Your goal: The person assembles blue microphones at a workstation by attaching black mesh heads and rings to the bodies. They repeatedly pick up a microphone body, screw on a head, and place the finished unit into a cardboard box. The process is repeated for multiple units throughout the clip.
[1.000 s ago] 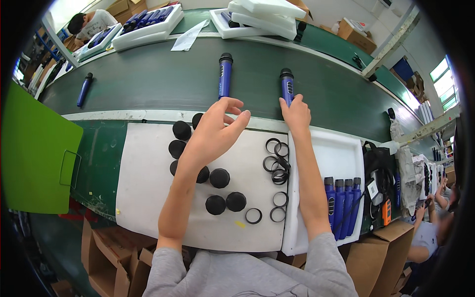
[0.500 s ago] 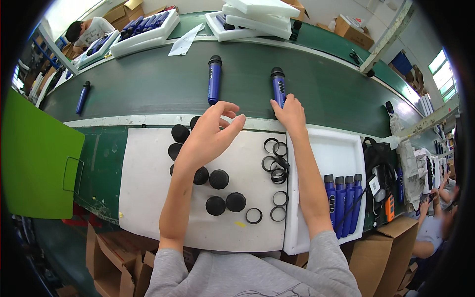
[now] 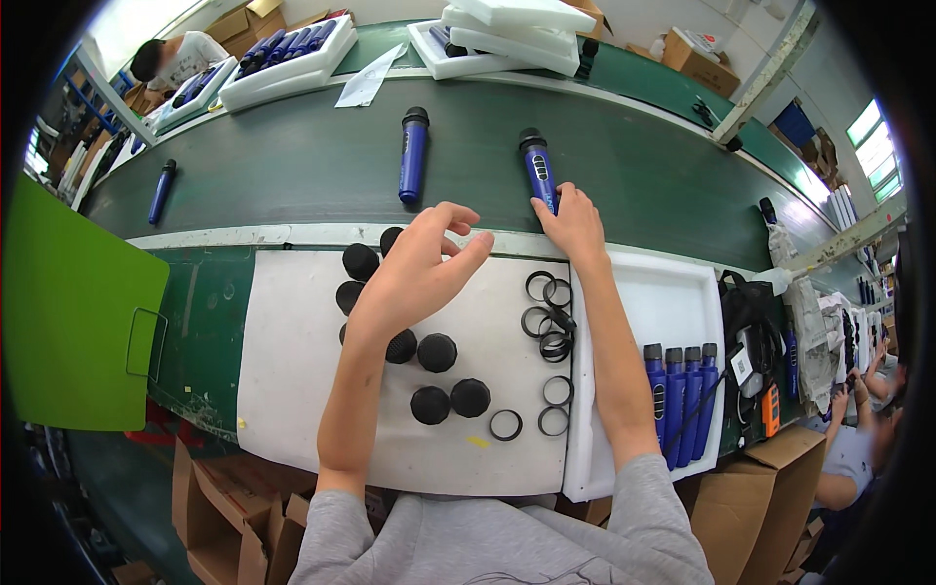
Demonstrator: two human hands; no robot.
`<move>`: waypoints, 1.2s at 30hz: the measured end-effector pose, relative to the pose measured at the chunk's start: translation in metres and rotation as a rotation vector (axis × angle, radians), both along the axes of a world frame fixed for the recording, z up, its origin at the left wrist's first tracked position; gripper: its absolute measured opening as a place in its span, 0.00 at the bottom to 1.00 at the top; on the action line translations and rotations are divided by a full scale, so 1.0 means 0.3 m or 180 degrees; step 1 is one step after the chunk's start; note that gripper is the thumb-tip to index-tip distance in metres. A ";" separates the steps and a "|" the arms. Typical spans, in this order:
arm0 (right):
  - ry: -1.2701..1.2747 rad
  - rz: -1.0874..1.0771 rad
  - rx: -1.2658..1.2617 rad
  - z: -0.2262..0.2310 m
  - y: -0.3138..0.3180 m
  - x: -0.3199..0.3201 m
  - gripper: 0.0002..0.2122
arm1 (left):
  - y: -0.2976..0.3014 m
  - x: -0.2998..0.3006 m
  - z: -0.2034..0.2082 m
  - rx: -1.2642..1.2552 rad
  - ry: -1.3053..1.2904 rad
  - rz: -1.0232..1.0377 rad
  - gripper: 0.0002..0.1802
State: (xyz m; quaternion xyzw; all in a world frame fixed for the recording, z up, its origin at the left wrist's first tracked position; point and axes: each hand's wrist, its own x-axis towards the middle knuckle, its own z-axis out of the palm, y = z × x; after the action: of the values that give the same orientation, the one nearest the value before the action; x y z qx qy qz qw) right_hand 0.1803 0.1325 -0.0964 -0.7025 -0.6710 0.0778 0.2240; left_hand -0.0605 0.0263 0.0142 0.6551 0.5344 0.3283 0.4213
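Note:
At the lower end of a blue microphone (image 3: 539, 164) with a black head, my right hand (image 3: 573, 226) has its thumb and fingers on either side of the handle. This microphone lies tilted on the dark green belt, its head pointing away and slightly left. My left hand (image 3: 429, 263) hovers over the white work sheet (image 3: 292, 361), thumb apart from the bent fingers, holding nothing. Beyond it a second blue microphone (image 3: 413, 156) lies on the belt. Several round black faceted pieces (image 3: 437, 352) sit below and beside my left forearm. Black rings (image 3: 506, 425) lie in loose groups between my arms.
A white foam tray (image 3: 624, 283) beneath my right forearm holds several blue handles (image 3: 690, 405). A third microphone (image 3: 162, 192) lies far left on the belt. A green panel (image 3: 78, 312) stands at left. Foam trays (image 3: 292, 73) line the far side; people sit at both sides.
Both nearer microphones have shifted slightly left. The one at my right hand has swung its head leftward while its lower end stays at my fingers. My hands have hardly moved.

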 end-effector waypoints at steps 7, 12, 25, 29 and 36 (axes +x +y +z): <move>0.0021 0.0094 0.0062 0.008 -0.007 -0.009 0.22 | -0.004 -0.002 0.005 0.0003 0.0117 -0.0039 0.27; 0.0097 0.0228 -0.0011 0.017 -0.007 -0.010 0.22 | -0.004 -0.008 0.007 0.0016 0.0204 -0.0125 0.26; 0.0327 0.0707 0.0635 0.128 -0.038 -0.009 0.21 | -0.010 -0.035 0.013 0.0219 0.0360 -0.0227 0.24; 0.0780 0.0769 0.0835 0.427 -0.190 -0.032 0.18 | -0.030 -0.064 0.044 0.0170 0.0212 -0.0146 0.22; -0.1668 0.0498 -0.1001 0.640 -0.413 0.164 0.17 | -0.084 -0.039 0.093 0.0189 0.0142 -0.0319 0.23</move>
State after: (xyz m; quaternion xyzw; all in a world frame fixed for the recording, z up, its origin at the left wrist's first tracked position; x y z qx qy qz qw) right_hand 0.2295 0.0085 0.0955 -0.6710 -0.7376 0.0140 -0.0746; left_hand -0.0722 0.0010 0.0421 0.7004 0.5002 0.3079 0.4055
